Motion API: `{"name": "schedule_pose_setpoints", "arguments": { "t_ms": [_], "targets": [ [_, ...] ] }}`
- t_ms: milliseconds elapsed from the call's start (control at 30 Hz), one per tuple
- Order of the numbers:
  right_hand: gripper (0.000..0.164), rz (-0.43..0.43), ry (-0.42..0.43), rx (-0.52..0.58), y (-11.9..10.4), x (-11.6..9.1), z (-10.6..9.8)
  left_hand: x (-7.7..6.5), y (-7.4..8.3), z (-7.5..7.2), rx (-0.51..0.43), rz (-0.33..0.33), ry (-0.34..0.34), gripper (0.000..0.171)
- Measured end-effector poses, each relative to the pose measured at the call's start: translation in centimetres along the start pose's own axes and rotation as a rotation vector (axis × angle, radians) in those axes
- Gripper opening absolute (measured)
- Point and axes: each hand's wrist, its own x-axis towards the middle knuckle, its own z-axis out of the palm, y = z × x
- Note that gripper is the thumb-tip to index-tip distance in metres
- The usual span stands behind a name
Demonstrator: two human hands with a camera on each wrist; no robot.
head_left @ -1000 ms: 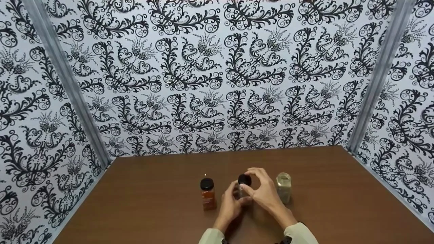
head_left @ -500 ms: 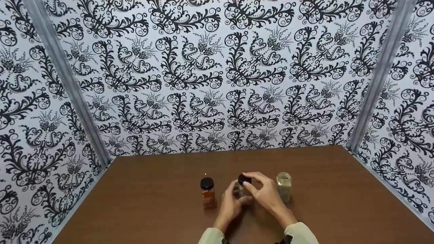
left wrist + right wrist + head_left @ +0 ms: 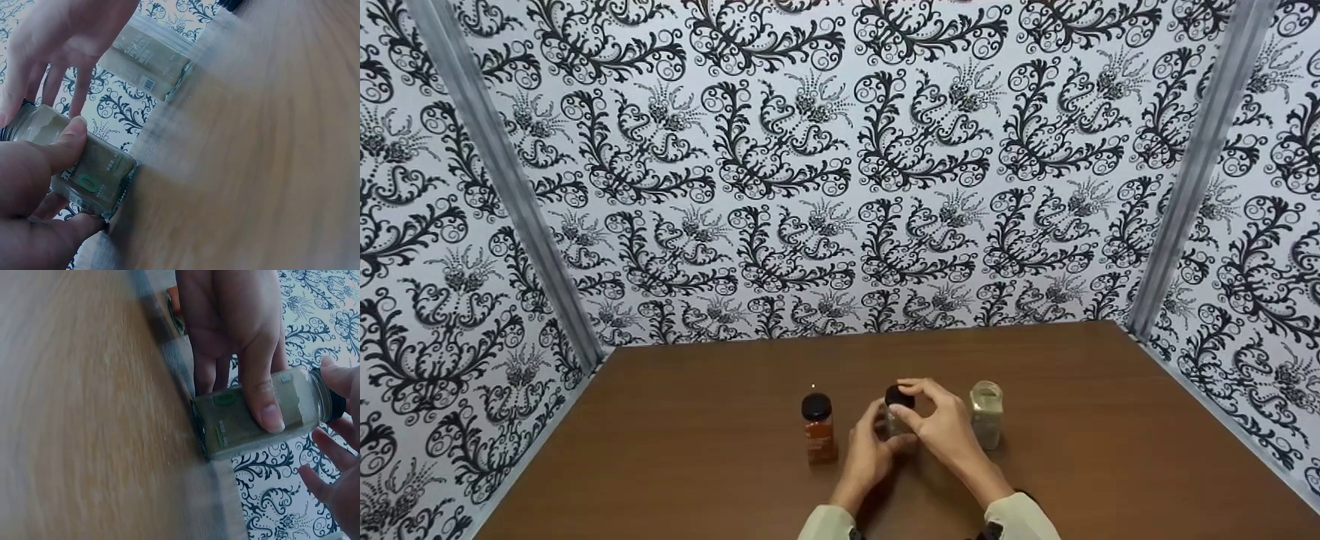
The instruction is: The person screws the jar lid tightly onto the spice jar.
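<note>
A square glass spice jar [image 3: 233,427] with a greyish-green powder and a green-printed label stands upright on the table. My left hand [image 3: 870,450] grips its body, with the thumb across the near side. At the top, my right hand [image 3: 945,426] pinches the black lid [image 3: 897,395] between thumb and forefinger, the other fingers extended. To the left stands a jar of orange-red spice [image 3: 820,441], also black-capped. Just beyond my right hand is another greenish jar [image 3: 987,420] whose top shows no black lid.
The brown wooden table [image 3: 705,435] stretches around the jars. Black-and-white patterned walls [image 3: 780,165] enclose it at the back and sides. A small black object [image 3: 229,4] shows at the top edge of the left wrist view, its kind unclear.
My right fingers were spread wider about the lid a second ago; they closed on it and have shifted slightly around it since. My left hand and the jars have stayed put.
</note>
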Motion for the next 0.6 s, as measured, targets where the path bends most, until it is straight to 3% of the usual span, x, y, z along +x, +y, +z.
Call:
{"name": "schedule_pose_setpoints", "arguments": {
  "t_ms": [200,400,600],
  "targets": [
    [0.024,-0.01,0.06,-0.021,0.02,-0.17,0.7,0.04,-0.07,-0.01,0.003,0.013,0.004,0.058],
    [0.019,0.067,-0.011,0.078,-0.21,-0.29,0.26,0.12,-0.08,0.01,-0.008,0.005,0.008,0.057],
    [0.017,0.063,-0.054,0.139,0.02,-0.39,-0.12,0.11,-0.24,0.11,0.009,0.009,0.015,0.057]
  ]
}}
